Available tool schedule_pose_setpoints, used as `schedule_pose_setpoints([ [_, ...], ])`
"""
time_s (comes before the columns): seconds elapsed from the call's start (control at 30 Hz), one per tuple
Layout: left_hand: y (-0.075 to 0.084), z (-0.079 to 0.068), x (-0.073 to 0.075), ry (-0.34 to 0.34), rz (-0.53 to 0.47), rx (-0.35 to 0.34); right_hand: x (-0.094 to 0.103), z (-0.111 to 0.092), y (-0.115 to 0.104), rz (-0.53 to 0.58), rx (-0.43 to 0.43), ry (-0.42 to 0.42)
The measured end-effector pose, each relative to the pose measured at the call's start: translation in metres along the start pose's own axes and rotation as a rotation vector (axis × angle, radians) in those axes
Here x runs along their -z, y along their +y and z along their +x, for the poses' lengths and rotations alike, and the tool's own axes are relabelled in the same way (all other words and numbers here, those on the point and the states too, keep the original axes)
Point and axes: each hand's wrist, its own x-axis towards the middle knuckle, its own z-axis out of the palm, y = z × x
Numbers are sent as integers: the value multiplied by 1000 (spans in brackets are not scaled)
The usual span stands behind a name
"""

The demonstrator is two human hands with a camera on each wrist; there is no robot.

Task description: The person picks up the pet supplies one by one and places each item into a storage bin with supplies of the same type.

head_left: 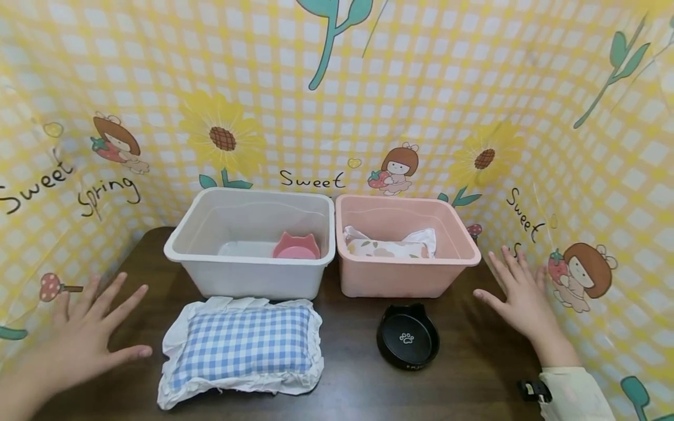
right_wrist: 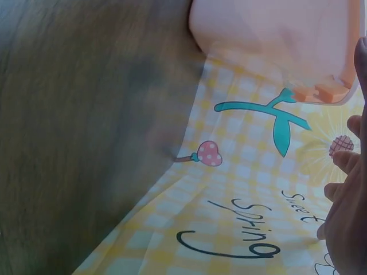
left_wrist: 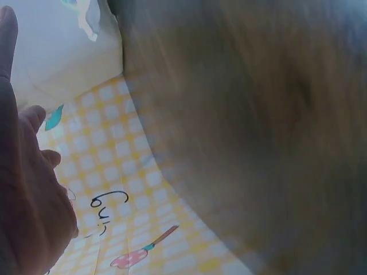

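Left hand (head_left: 86, 339), right hand (head_left: 526, 304): showing wide-splayed fingers, holding nothing. Blue-and-white checked, rectangular cloth pillow (head_left: 244, 340): lying right of the left hand, long axis running crosswise. Round, black, ceramic-looking, cat-eared bowl (head_left: 408, 342): sitting left of the right hand, nearer it.

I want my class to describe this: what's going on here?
A person's left hand and right hand, fingers spread, hold nothing. On the table, a blue checked pillow lies before the white bin, which holds a pink bowl. A black bowl stands before the pink bin, which holds a patterned pillow.
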Motion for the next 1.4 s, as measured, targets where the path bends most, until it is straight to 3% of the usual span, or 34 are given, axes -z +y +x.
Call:
schedule_pose_setpoints([
  [0.23, 17, -12, -12, 11, -175, -58, -4, 5, -4, 159, 5, 19],
  [0.63, 38, -10, -24, 36, -443, -117, -6, 15, -4, 406, 2, 93],
  [1.03, 55, -12, -38, 52, -578, -136, -11, 18, -7, 509, -58, 115],
  [1.4, 73, -9, -40, 41, -523, -88, -15, 23, -12, 481, -77, 159],
])
